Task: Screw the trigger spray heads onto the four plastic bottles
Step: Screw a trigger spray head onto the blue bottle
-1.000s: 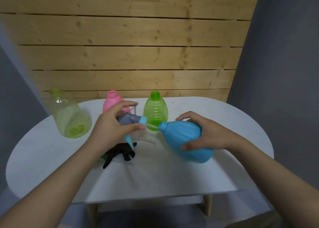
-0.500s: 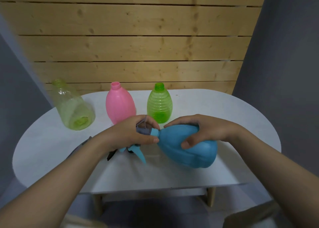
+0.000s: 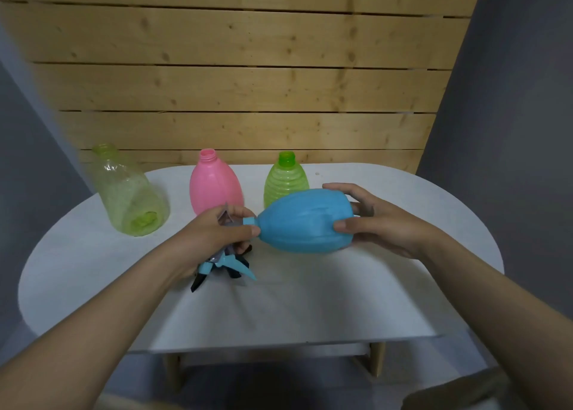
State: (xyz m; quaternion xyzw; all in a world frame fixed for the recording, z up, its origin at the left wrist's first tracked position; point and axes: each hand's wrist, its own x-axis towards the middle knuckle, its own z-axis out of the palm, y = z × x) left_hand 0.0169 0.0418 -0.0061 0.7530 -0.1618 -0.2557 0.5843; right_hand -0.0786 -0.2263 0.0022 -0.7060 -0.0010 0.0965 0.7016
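Two hands meet over the table's (image 3: 341,301) middle: left hand (image 3: 214,236) pinching the spray head (image 3: 228,259), right hand (image 3: 375,223) fingers curled around the blue bottle (image 3: 305,222).

Both forearms and hands (image 3: 214,236) bare, sleeveless.

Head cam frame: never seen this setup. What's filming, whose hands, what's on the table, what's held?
There is no robot here. A person wears one wide-angle camera on the head, which looks forward and down, so both forearms reach in from the bottom edge.

The right hand grips the base end of a blue bottle, lying sideways above the white table. The left hand holds a grey and blue trigger spray head at the bottle's neck, as if screwing it on.

Behind them stand three open bottles without heads: a clear yellow-green bottle, a pink bottle and a ribbed green bottle. Some dark parts lie under the left hand, probably more spray heads; too hidden to say.
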